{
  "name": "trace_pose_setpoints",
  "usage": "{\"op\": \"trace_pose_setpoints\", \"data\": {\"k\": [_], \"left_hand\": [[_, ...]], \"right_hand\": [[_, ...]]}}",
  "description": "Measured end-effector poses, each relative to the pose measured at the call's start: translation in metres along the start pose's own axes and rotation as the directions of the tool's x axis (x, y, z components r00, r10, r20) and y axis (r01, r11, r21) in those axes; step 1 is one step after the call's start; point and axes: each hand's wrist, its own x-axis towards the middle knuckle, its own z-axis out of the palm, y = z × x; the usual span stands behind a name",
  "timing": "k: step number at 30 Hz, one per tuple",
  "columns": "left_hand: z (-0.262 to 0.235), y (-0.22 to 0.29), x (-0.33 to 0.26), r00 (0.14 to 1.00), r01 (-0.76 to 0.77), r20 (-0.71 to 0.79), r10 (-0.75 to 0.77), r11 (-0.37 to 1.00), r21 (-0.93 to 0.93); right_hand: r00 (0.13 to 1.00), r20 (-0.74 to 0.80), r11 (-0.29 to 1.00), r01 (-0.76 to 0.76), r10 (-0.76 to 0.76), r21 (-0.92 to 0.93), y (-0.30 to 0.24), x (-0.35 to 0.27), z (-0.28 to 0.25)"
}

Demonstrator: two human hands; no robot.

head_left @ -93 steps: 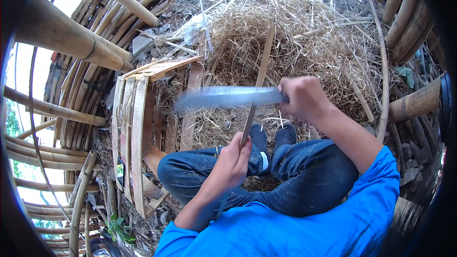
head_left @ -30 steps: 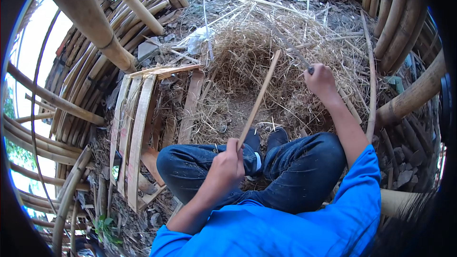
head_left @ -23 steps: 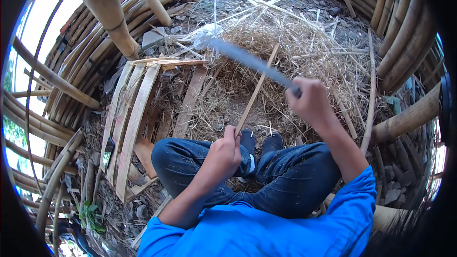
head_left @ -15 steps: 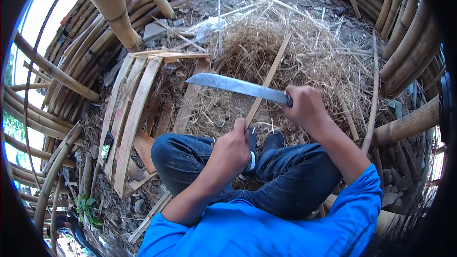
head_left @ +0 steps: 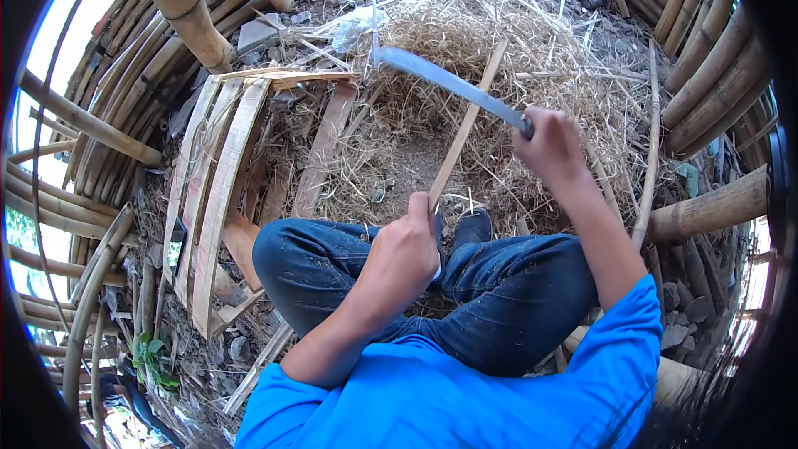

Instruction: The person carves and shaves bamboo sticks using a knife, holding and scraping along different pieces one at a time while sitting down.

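My left hand (head_left: 405,241) is closed round the lower end of a narrow bamboo strip (head_left: 462,137), which slants up and away to the right. In my right hand (head_left: 550,148) is the dark handle of a machete (head_left: 449,81). Its long, slightly curved blade reaches left and crosses the upper part of the strip; whether the edge touches it I cannot tell. Beyond the strip lies a heap of curly shavings (head_left: 432,41) on the ground. My bent legs in dark jeans (head_left: 515,295) are below both hands.
A slatted wooden crate (head_left: 218,199) lies at the left by my knee. Bamboo poles (head_left: 179,0) stand at the far left, with stacked bamboo behind. More thick bamboo (head_left: 715,206) is at the right. A crumpled clear plastic bag (head_left: 359,29) and stones lie beyond the crate.
My right hand has moved up and slightly right, carrying the machete farther along the strip toward its far end. My left hand keeps its hold. The whole view has shifted slightly.
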Motion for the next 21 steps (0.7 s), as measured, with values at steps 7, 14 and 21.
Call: {"op": "trace_pose_setpoints", "data": {"k": [7,14,21], "left_hand": [[0.004,-0.003,-0.002,0.997,0.052,0.057,-0.049,0.998,-0.036],[0.015,-0.011,-0.029,0.993,0.030,0.120,-0.019,0.995,-0.091],[-0.001,-0.018,-0.010,0.975,0.179,0.172,-0.141,0.957,-0.229]], "right_hand": [[0.999,-0.029,0.998,-0.024,0.022,-0.062,0.003,0.000,0.000],[0.859,0.129,0.869,-0.486,0.495,-0.096,0.079,0.007,0.013],[0.886,-0.094,0.887,-0.439,0.454,0.142,0.076,-0.009,0.007]]}}
